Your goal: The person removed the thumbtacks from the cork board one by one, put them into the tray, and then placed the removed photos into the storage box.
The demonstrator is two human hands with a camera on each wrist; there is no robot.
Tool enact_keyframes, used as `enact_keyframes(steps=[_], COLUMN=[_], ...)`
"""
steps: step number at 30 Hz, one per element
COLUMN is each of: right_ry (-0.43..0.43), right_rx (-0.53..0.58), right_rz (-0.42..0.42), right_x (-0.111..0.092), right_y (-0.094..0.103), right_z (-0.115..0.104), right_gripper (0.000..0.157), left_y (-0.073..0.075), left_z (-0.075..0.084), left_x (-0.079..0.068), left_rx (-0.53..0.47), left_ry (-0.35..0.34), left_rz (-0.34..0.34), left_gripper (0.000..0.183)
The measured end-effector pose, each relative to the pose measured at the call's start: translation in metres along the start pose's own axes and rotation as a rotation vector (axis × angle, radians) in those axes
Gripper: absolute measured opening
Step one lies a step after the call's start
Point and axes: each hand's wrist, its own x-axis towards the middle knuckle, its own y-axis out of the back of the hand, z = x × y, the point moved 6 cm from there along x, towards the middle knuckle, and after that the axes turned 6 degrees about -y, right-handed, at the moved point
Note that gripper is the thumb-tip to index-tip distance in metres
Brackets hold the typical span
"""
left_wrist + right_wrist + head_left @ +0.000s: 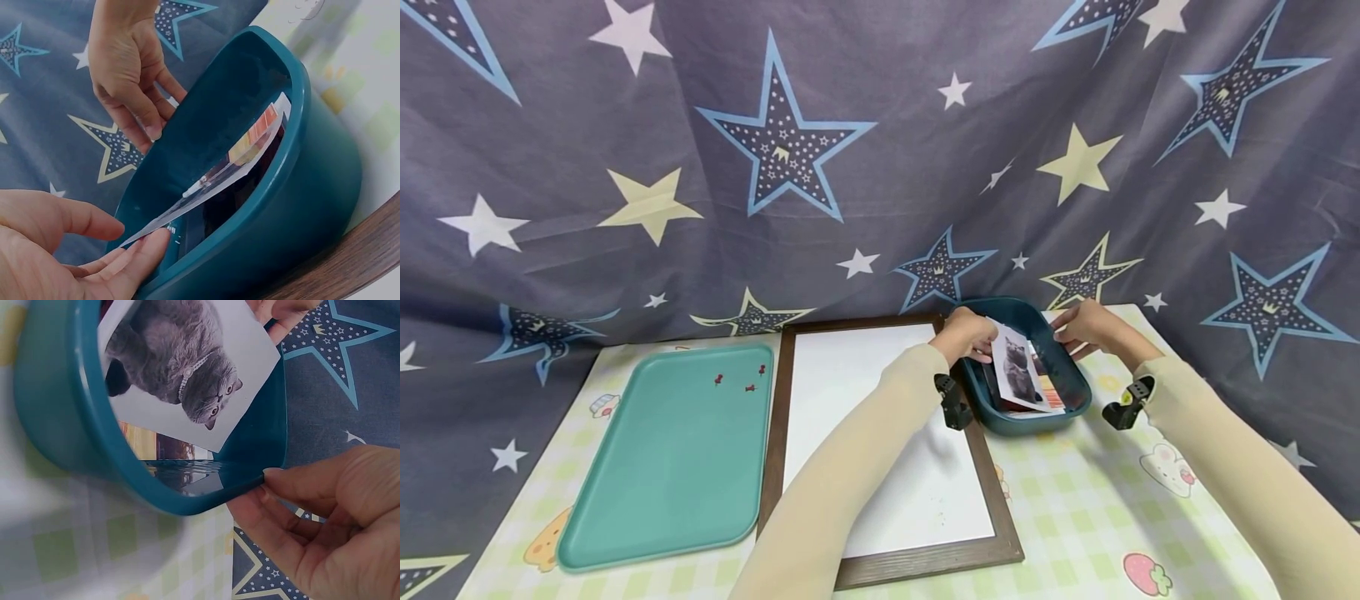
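Observation:
A cat photo (1017, 367) on white paper stands partly inside a dark teal bin (1081, 385). My left hand (967, 335) pinches one corner of it between thumb and fingers over the bin's left side. The grey cat shows clearly in the right wrist view. At the opposite side of the bin, my right hand (1092, 325) grips the rim, thumb on top and fingers outside. Other printed pictures (253, 134) lie lower in the bin, mostly covered by the cat photo.
A brown wooden frame (1003, 533) around a white board (917, 492) lies left of the bin. Farther left is a turquoise tray (670, 467) with a few red push pins (750, 387). A star-patterned curtain (880, 167) hangs behind the checked tablecloth (1075, 517).

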Motion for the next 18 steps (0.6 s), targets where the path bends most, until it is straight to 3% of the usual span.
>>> enact_keyframes(steps=[3,13,18], right_ry=[-0.007,-0.008,0.005], right_rx=[-0.002,-0.01,-0.006], right_rz=[0.0,0.001,-0.002], right_x=[0.0005,-0.0009,-0.0012], right_y=[0.0001,0.0005,0.0], right_z=[0.0009,0.0007,0.0004], right_gripper=[0.038,0.04,0.04], left_y=[0.0002,-0.0005,0.0003], left_z=[0.001,0.0013,-0.0007], left_x=[-0.0043,-0.0064,-0.0042], left_rx=[-0.015,-0.022,-0.022], left_ry=[-0.002,0.048,0.071], left_rz=[-0.03,-0.06,-0.114], left_gripper=[0.045,0.048,0.054])
